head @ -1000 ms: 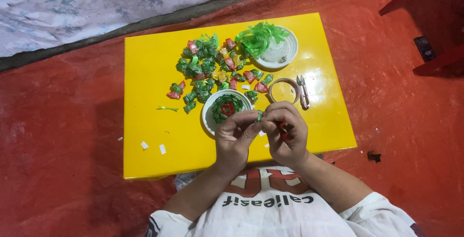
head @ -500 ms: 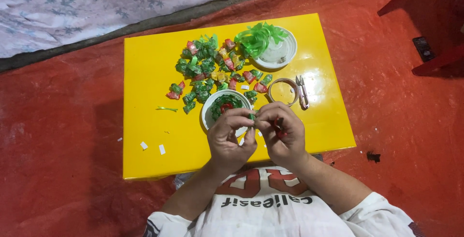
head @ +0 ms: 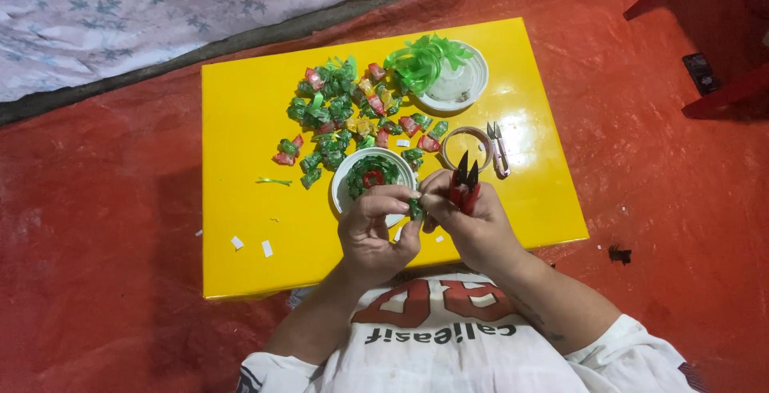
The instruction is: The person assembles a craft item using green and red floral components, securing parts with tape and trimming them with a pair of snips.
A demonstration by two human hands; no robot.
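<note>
My left hand (head: 375, 229) and my right hand (head: 470, 221) meet over the near edge of a low yellow table (head: 240, 145). Between their fingertips they pinch a small green wrapped piece (head: 416, 208). My right hand also grips red-handled snips (head: 465, 182) with black blades pointing up. Just beyond my fingers stands a small white bowl (head: 344, 183) holding green and red pieces. A pile of green, red and yellow wrapped pieces (head: 344, 108) lies further back.
A white dish (head: 467, 87) with green ribbon strips (head: 420, 60) sits at the back right. A tape ring (head: 465, 146) and a second pair of snips (head: 498, 149) lie beside it. White paper scraps (head: 264, 248) dot the table's left. Red tarpaulin (head: 96, 225) surrounds the table.
Both hands have drawn slightly closer to the bowl and the snips' blades now point up in my right hand. The green piece stays between my fingers.
</note>
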